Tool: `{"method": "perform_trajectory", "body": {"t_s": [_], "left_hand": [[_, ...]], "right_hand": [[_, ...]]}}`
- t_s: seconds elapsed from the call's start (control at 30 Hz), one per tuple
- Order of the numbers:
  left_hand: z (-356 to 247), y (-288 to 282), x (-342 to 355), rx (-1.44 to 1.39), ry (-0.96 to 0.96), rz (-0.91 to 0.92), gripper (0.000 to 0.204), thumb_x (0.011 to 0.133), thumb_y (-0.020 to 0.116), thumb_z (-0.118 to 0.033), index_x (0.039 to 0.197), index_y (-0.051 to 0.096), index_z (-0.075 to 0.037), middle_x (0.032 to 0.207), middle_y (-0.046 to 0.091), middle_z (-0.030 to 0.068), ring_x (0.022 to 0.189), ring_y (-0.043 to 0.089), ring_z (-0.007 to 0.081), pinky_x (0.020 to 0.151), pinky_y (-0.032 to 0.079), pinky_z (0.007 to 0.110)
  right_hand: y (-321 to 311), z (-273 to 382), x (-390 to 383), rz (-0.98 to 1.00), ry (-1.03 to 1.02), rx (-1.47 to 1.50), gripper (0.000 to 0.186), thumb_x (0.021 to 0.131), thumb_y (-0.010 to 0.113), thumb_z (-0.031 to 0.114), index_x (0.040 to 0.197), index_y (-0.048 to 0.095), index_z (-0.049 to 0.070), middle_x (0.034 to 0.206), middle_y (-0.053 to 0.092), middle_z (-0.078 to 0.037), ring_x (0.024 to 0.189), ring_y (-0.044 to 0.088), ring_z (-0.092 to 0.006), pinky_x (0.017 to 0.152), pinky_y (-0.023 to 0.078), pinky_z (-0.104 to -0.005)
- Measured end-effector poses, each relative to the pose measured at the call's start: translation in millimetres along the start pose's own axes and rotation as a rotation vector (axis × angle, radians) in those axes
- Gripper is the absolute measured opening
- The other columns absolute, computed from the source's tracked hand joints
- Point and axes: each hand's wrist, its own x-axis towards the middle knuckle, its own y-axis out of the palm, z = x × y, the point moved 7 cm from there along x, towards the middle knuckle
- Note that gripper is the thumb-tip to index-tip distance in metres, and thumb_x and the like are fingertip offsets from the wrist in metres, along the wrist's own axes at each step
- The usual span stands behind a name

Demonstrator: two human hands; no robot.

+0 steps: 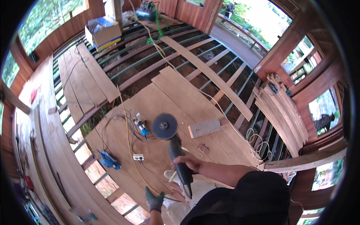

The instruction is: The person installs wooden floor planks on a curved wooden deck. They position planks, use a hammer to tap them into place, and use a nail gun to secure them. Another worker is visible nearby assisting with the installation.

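Observation:
My bare right hand is wrapped round the dark body of an angle grinder. The grinder points away from me, its round dark disc raised above the planks. At the lower middle, my left hand wears a dark grey-green glove, with thumb and fingers apart. A yellow cable runs right beside that glove; I cannot tell whether they touch. Beyond the disc's left side, a blue and silver power tool rests on the boards. A short grey-faced wood block lies to the right.
Open floor joists with gaps lie beyond the plank platform. A blue planer-like tool and a white socket strip sit at left. Loose cord coils at right near stacked boards. A carton stands far left.

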Motion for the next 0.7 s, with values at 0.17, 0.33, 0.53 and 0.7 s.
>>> {"method": "perform_trajectory", "body": {"t_s": [0.17,0.33,0.53,0.7], "left_hand": [[-173.8,-11.7,-0.9,-0.666,0.29,0.343,0.065,0.078,0.079,-0.018,0.131,0.048,0.003,0.127,0.055,0.017,0.118,0.054,0.0288,0.1,0.045,0.039],[-233.6,-75.2,2.0,-0.561,0.346,-0.131,0.033,0.091,0.068,-0.021,0.113,0.056,0.001,0.096,0.062,0.0075,0.089,0.062,0.022,0.08,0.052,0.034],[-288.1,-164.3,32.1,0.084,0.211,-0.449,0.038,0.081,0.073,-0.038,0.082,0.068,-0.001,0.099,0.066,0.022,0.084,0.062,0.0392,0.073,0.049,0.046],[-339.1,-180.2,28.9,-0.045,0.767,-0.465,0.058,0.072,0.08,-0.033,0.117,0.06,-0.003,0.118,0.062,0.0234,0.106,0.061,0.0405,0.093,0.049,0.045]], "right_hand": [[115.2,82.1,-66.3,0.445,-0.163,0.125,0.04,0.081,0.065,0.029,0.103,0.057,-0.003,0.089,0.064,-0.014,0.082,0.064,-0.0235,0.074,0.053,-0.0348],[156.7,162.0,-120.7,0.69,-0.241,0.373,0.055,0.081,0.064,0.035,0.12,0.051,-0.001,0.104,0.06,-0.017,0.09,0.062,-0.0265,0.078,0.052,-0.0368],[154.1,261.8,-232.7,1.114,-0.62,0.359,0.043,0.093,0.059,0.022,0.123,0.038,0.0,0.092,0.053,-0.01,0.077,0.06,-0.0234,0.068,0.054,-0.0363],[164.4,314.1,-302.2,1.065,-0.694,0.365,0.014,0.097,0.05,0.006,0.094,0.039,-0.001,0.082,0.052,-0.013,0.064,0.06,-0.0237,0.054,0.057,-0.0318]]}}
